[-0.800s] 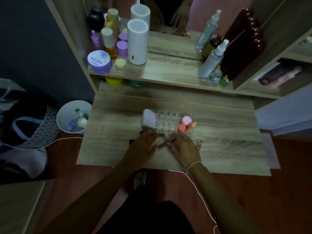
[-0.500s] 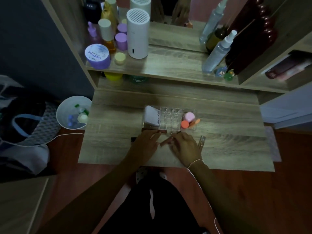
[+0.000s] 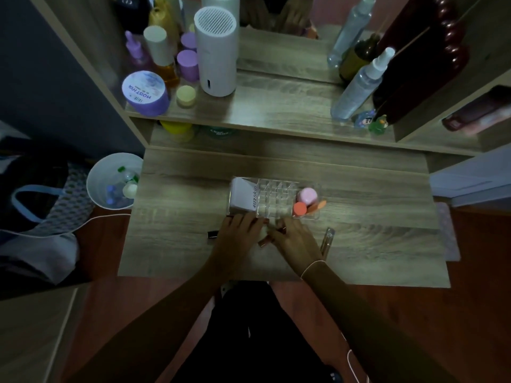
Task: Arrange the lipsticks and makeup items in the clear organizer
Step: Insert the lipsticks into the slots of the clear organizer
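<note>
Lipsticks (image 3: 265,241) were gathered beneath both hands, left hand (image 3: 240,230) and right hand (image 3: 294,243), just before the clear organizer (image 3: 276,199) at the tabletop's (image 3: 193,244) middle; fingers had crept closer to its near edge. Grip could not be judged.

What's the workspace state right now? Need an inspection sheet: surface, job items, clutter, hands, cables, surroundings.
Surface: wooden vanity desk, dimly lit.
Job's things: clear organizer holds a white tube at its left end and a pink cap and an orange cap at its right; centre cells look empty. Clear tube and dark lipstick lie loose on the desk.
Clutter: purple jar, white cylinder and spray bottle on the shelf.
Grippers: left hand and right hand work a small lipstick between them; exact grip unclear.
Cables: white cable on the floor at left.
Surroundings: white bin, bag.
</note>
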